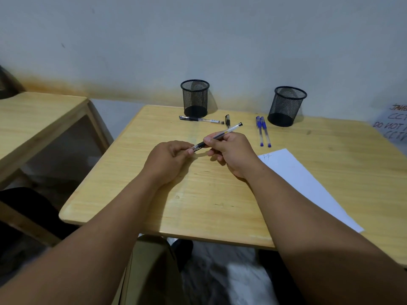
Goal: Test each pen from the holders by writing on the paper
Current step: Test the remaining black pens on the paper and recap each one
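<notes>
A clear-barrelled black pen point(229, 130) is gripped by my right hand point(231, 151) above the wooden table point(154, 190). My left hand point(169, 157) pinches its tip end. Two black mesh holders stand at the back, the left holder point(195, 98) and the right holder point(286, 106); both look empty. Another black pen point(200, 120) and a loose black cap point(227, 120) lie in front of the left holder. Two blue pens point(263, 134) lie beside the right holder. White paper point(308, 183) with small scribbles at its top lies to the right, partly under my right forearm.
A second wooden table point(33, 124) stands to the left across a gap. A handwritten sign point(394, 124) leans at the far right. The wall runs close behind the holders. A dark chair point(26, 208) sits at lower left.
</notes>
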